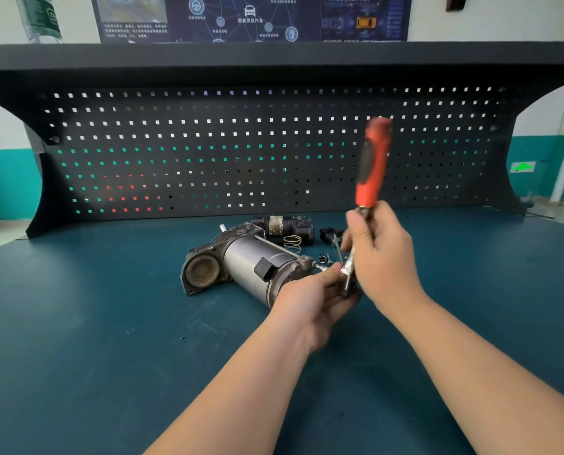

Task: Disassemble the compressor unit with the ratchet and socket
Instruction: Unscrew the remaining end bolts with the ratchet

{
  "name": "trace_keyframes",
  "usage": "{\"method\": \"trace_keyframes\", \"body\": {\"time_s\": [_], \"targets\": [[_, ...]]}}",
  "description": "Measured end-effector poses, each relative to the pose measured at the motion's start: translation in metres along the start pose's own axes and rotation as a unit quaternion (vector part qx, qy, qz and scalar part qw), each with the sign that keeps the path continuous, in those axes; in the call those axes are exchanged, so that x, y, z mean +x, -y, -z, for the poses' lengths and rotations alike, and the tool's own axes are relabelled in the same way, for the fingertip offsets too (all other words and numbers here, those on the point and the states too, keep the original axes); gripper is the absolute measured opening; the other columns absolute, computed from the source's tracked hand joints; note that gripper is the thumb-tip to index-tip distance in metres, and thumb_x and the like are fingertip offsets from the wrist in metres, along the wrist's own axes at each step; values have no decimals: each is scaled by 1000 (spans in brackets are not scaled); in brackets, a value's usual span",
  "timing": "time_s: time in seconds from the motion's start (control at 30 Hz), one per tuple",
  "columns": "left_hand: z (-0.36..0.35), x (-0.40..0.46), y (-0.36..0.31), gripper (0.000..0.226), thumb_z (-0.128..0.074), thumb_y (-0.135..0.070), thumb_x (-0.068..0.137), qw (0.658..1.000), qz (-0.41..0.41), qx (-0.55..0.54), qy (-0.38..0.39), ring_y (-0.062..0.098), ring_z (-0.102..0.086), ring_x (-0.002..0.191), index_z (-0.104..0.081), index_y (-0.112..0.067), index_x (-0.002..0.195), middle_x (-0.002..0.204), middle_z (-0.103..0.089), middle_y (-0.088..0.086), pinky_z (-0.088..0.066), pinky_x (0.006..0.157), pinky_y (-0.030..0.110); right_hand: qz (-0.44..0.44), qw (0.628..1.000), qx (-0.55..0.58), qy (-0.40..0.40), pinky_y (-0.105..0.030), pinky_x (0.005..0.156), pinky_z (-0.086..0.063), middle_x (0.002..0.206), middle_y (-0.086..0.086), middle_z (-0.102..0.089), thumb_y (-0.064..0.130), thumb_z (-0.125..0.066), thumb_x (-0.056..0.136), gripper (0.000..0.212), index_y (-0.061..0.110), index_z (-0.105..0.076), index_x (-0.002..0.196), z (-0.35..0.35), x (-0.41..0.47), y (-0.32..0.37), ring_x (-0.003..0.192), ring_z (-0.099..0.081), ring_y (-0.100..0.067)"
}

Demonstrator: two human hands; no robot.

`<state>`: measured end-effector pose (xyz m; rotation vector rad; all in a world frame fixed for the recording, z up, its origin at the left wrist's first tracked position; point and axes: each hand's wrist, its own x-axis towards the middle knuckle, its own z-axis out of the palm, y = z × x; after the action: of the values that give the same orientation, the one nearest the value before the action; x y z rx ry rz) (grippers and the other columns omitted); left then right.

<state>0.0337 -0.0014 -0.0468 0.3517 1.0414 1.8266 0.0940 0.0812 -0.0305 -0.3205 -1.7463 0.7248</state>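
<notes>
Green bench (pixel 110 323), compressor (pixel 251 267) left of ratchet (pixel 371 169) grip

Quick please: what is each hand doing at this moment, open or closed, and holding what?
Left hand: fingers curled at the ratchet head, beside the compressor unit; holds the head end.
Right hand: closed, grips the ratchet's metal shank below its red handle.

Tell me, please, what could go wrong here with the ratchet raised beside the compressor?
The red-handled ratchet is gripped low on its metal shank by the right hand, so its blurred handle could swing or slip. The left hand fingers sit at the tool's head and could be pinched. Small loose nuts and the wire spring might roll away.
</notes>
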Motion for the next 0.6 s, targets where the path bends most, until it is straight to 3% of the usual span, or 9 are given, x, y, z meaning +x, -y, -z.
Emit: {"method": "trace_keyframes", "body": {"time_s": [0.07,0.1,0.17,0.23,0.3,0.33,0.43,0.5,0.6], "targets": [[-2,0,0,11,-58,-6,91,1000,8,-10,-5,23,-63,70,-62,3,86,77,-65,16,-59,57,30,-243,961,109,-81,-19,39,-37,58,3,-59,27,-46,99,24,19,-48,77,1,7,-7,36,-48,-3],[-3,-1,0,12,-58,-7,91,1000,12,-10,-5,23,-63,70,-61,2,84,76,-65,16,-59,57,30,-369,901,202,-105,-17,31,-30,61,-3,-57,23,-45,100,26,15,-47,76,1,8,-11,28,-41,-3],[-2,-1,-1,12,-57,-7,92,1000,19,-6,1,24,-63,71,-59,1,83,78,-66,17,-58,60,30,-480,816,292,-135,-12,27,-20,63,-7,-52,19,-43,101,29,11,-44,74,-3,8,-16,20,-32,-4],[0,-1,-2,13,-58,-7,92,1000,22,-10,4,24,-63,73,-60,2,83,78,-66,17,-58,61,31,-408,875,229,-124,-15,30,-26,57,-3,-55,22,-44,101,28,13,-46,74,-5,7,-13,28,-39,-5],[1,-2,-3,14,-59,-9,91,1000,21,-19,8,23,-65,70,-62,3,83,75,-68,16,-59,59,30,-198,972,101,-79,-17,41,-38,53,4,-58,28,-47,98,22,18,-49,78,-2,6,0,43,-50,-5],[1,-2,-3,14,-60,-10,90,1000,18,-19,14,21,-66,67,-63,2,82,72,-68,14,-59,57,29,-79,996,37,-34,-17,47,-40,56,6,-60,30,-48,96,19,20,-50,80,1,3,7,49,-53,-6],[2,-2,-1,15,-56,-10,92,999,8,13,31,15,-66,65,-65,-7,81,72,-67,7,-57,60,25,187,971,-107,104,-23,55,-39,63,14,-52,35,-49,92,18,18,-53,91,1,-7,17,60,-52,-13],[2,0,0,17,-53,-7,92,999,7,19,26,15,-66,68,-66,-9,81,76,-68,7,-57,63,25,219,963,-117,102,-20,55,-37,63,17,-50,33,-51,92,19,15,-55,92,-4,-13,17,61,-49,-12],[0,-2,-1,10,-56,-5,92,1000,14,-6,11,15,-65,54,-64,-2,87,65,-67,8,-55,49,24,49,999,-21,2,-20,54,-42,56,9,-56,29,-51,95,16,20,-49,82,-7,-9,13,53,-52,-9]]}}
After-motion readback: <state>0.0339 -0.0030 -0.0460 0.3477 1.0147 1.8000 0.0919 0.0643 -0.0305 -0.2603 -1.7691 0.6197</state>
